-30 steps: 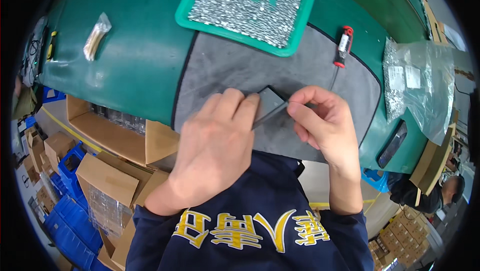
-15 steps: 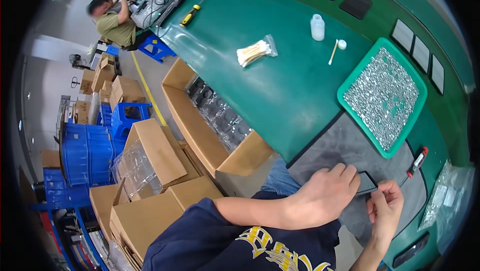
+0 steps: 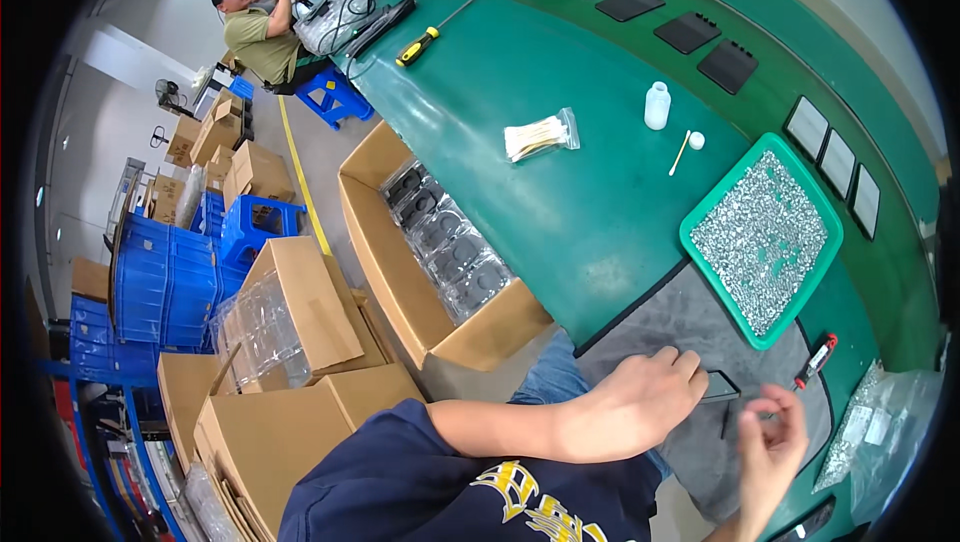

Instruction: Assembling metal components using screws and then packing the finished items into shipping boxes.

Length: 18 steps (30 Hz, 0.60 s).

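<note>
A small dark-framed rectangular panel (image 3: 720, 386) lies over the grey cloth (image 3: 640, 327) in front of me. My left hand (image 3: 655, 397) has its fingers bent over the panel's left end and grips it; the knuckles hide part of that end. Just right of the panel is my right hand (image 3: 772, 442), apart from it, its fingers bent and slightly blurred, with a gap between thumb and fingertips. Nothing shows in it. A red and black screwdriver (image 3: 817, 360) rests beyond this hand, at the cloth's right edge.
A green tray (image 3: 835, 247) of small silvery parts overlaps the cloth. Farther off are a white bottle (image 3: 656, 106), a cotton swab (image 3: 679, 154), bagged swabs (image 3: 540, 137) and a yellow-black screwdriver (image 3: 420, 45). An open carton (image 3: 395, 287) stands left of the table. A co-worker (image 3: 262, 34) sits beyond.
My right hand has come off the panel's right end and moved slightly down. My left hand stays on the panel. The whole view has shifted a little.
</note>
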Tool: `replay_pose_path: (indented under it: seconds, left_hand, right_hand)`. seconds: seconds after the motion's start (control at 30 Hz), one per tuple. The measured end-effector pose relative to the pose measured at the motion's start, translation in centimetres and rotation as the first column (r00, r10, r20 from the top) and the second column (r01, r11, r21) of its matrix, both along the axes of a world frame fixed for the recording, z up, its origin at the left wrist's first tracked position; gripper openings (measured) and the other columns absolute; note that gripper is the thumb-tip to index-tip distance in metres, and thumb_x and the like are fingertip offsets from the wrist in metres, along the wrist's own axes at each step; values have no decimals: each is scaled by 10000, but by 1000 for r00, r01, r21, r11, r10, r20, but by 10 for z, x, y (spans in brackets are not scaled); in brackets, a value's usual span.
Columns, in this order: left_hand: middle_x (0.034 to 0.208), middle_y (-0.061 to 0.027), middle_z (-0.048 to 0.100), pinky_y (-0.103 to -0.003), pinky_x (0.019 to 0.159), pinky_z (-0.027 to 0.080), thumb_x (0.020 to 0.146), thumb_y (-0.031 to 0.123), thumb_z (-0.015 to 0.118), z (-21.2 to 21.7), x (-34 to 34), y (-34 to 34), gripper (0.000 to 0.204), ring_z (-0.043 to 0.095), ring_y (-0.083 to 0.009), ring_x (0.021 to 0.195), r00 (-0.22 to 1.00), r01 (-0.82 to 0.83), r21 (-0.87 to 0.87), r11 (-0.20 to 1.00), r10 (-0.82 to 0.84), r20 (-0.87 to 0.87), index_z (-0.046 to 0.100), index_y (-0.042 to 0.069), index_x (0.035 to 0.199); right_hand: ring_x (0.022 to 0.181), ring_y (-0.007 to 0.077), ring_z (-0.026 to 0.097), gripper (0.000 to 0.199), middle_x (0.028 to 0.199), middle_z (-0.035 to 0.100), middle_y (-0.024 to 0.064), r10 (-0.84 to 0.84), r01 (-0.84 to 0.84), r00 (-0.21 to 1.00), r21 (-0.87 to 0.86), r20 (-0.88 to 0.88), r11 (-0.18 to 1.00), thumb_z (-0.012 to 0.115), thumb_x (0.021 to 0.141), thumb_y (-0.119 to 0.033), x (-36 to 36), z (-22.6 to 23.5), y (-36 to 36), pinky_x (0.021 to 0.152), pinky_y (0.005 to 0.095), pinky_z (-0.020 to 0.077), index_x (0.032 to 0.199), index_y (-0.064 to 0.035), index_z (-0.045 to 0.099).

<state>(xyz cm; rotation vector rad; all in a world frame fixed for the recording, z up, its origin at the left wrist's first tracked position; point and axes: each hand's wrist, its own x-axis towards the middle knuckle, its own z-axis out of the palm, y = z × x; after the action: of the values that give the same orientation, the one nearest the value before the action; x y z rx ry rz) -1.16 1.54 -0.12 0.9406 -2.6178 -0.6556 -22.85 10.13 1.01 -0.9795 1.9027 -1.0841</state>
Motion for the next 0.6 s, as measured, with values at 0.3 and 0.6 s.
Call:
replay_pose_path:
  seconds: [0.3,0.6]
  left_hand:
    - [972,-109,546,-370,704,496,844,71,612,-4,6,-17,186,576,-281,827,999,1,-70,998,2,50,560,40,1020]
    - [932,-142,566,-427,747,477,900,118,545,-2,-1,-39,158,570,-347,833,989,137,-7,990,-138,-53,540,34,1034]
  right_hand:
    - [623,196,538,440,787,612,52,0,45,599,34,-801,998,689,915,-135,-64,-15,-28,574,329,431,1332,-24,603]
    - [596,167,479,384,691,516,25,65,9,830,129,-554,992,623,939,-108,-72,-3,-48,562,308,399,1321,-73,631]
